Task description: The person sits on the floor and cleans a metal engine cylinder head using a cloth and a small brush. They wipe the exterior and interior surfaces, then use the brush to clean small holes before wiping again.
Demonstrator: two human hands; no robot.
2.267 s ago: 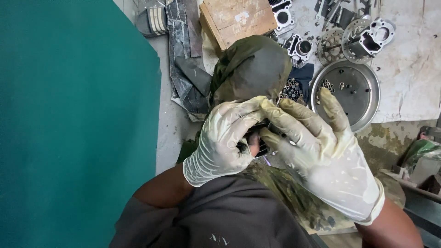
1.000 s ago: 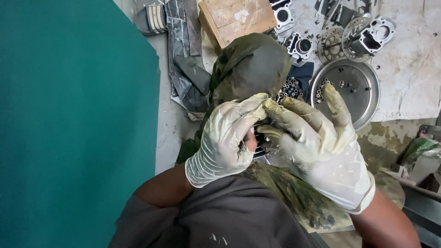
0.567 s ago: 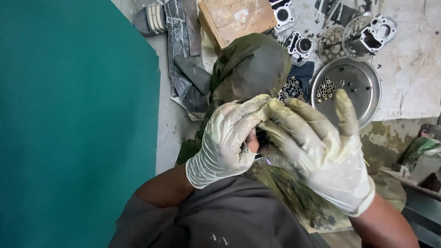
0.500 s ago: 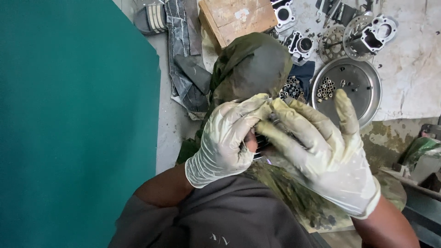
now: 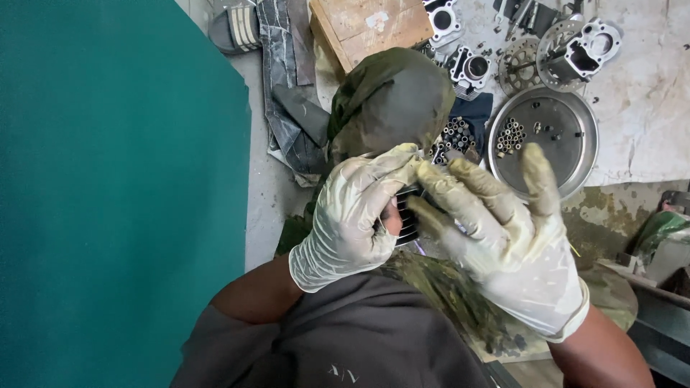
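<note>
A small dark finned metal part (image 5: 407, 215), ribbed like a cooling block, sits between the two gloved hands just above the person's lap, mostly hidden by fingers. The left hand (image 5: 356, 215) curls tight around its left side, thumb tucked under, a clenched grip on the part. The right hand (image 5: 503, 230) meets it from the other side: the lower fingers press on the part while the index finger and thumb stand splayed upward, so this grip is only partly closed around it. Both gloves are thin pale latex, smeared with grey-green grime. Little free room shows around the hands: a draped olive cloth (image 5: 392, 97) rises just behind them and the dark shirt (image 5: 345, 338) lies just below. To the right, on the stained floor covering, a round steel tray (image 5: 568, 154) holds a cluster of small bushings (image 5: 510, 135). Beyond it lie engine castings (image 5: 582, 50), a sprocket (image 5: 519, 66) and a wooden block (image 5: 370, 25). A flat teal panel (image 5: 115, 194) fills the left side.
</note>
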